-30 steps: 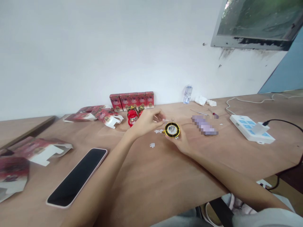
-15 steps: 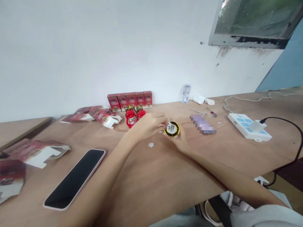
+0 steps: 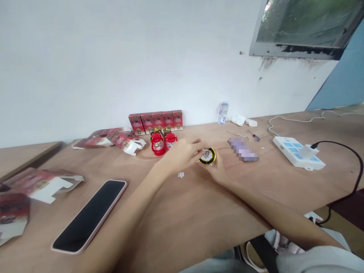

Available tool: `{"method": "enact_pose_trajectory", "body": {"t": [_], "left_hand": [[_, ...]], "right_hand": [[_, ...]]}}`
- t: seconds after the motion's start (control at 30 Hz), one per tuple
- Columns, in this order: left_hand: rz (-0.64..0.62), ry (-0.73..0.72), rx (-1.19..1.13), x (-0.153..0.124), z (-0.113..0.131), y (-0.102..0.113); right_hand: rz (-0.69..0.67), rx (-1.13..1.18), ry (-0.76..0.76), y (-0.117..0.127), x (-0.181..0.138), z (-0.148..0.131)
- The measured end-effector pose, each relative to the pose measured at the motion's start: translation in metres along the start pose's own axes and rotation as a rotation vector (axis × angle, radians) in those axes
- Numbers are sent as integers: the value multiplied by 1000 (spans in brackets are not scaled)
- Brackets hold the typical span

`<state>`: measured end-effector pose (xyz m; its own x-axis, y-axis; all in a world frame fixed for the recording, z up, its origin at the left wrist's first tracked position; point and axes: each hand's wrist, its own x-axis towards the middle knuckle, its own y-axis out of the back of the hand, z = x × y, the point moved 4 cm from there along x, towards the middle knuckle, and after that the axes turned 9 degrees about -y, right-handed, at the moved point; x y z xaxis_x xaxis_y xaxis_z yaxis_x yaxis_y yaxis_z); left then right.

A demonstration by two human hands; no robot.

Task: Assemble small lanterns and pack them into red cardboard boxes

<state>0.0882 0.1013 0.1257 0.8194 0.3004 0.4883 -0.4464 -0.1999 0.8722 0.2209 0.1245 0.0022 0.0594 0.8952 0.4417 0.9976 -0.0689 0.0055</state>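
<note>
A round black-and-gold piece (image 3: 213, 157) with a pale centre and a small silvery part in its middle is gripped in my right hand (image 3: 218, 171), fingers curled about its right and lower side. My left hand (image 3: 184, 153) reaches over from the left, its fingertips pinched together at the piece's left edge. Whatever those fingertips hold is too small to make out. A small white tab (image 3: 181, 174) lies on the table below my left hand. Two red lanterns, a left one (image 3: 157, 143) and a right one (image 3: 170, 140), stand just beyond my left wrist.
Several red boxes (image 3: 155, 121) line the wall, with opened red cartons (image 3: 125, 142) on the left. A phone (image 3: 91, 216) lies near my left forearm. Rightward are a blurred purple item (image 3: 243, 149), screwdriver (image 3: 256, 137), bottle (image 3: 223, 113) and power strip (image 3: 298, 153).
My left hand has moved slightly right, and its fingers now cover more of the round piece's left side. My right hand keeps hold in about the same place.
</note>
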Motion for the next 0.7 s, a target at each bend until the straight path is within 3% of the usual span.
{"method": "enact_pose_trajectory", "body": {"t": [0.2,0.3,0.4,0.6,0.7], "left_hand": [[159,169,-380,1,-4,2],[199,286,-456,-1,-9,-1],[162,300,-321,-1,-10,-5],[-144,208,296,4,1,-16],[-205,108,413,7,9,-19]], "right_hand": [[7,-8,3,1,-1,-1],[9,-18,-7,1,-1,-1],[18,-35,-18,2,-1,-2],[9,-22,14,2,-1,-5],[17,-36,21,3,0,-3]]}}
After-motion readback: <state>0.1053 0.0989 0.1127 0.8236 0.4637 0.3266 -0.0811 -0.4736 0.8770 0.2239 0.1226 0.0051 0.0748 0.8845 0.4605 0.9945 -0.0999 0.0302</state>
